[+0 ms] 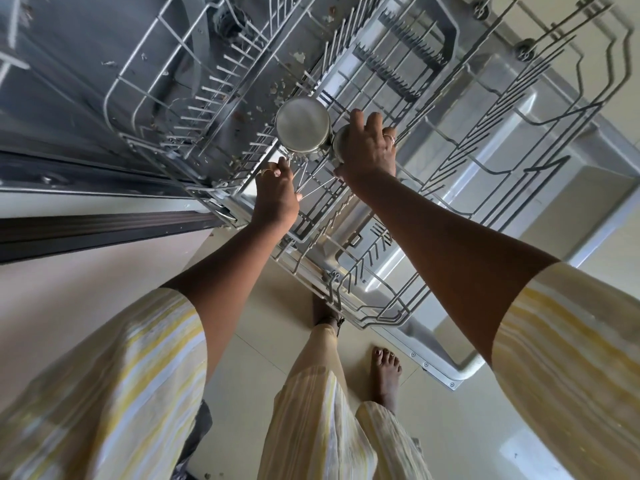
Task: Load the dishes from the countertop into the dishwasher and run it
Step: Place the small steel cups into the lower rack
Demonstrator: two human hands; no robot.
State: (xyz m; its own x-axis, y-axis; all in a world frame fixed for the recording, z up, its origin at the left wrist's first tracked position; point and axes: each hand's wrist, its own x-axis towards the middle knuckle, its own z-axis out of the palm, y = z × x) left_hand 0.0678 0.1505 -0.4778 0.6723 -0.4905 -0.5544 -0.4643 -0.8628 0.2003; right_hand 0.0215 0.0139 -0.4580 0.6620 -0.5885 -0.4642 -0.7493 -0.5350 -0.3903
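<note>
The dishwasher's upper wire rack [381, 244] is pulled out in front of me, above the open door [540, 161]. One steel cup [302, 123] stands upside down in the rack, bottom up. Right beside it is a second steel cup [340, 147], and my right hand [369, 147] grips it from above, hiding most of it. My left hand [277, 192] holds a wire of the rack just below the first cup, fingers curled round it.
Behind the upper rack, the lower rack [194, 81] sits inside the tub, with food crumbs on the floor of the tub. A dark cabinet edge [104, 226] runs at the left. My bare feet [384, 372] stand on the pale tile floor below the rack.
</note>
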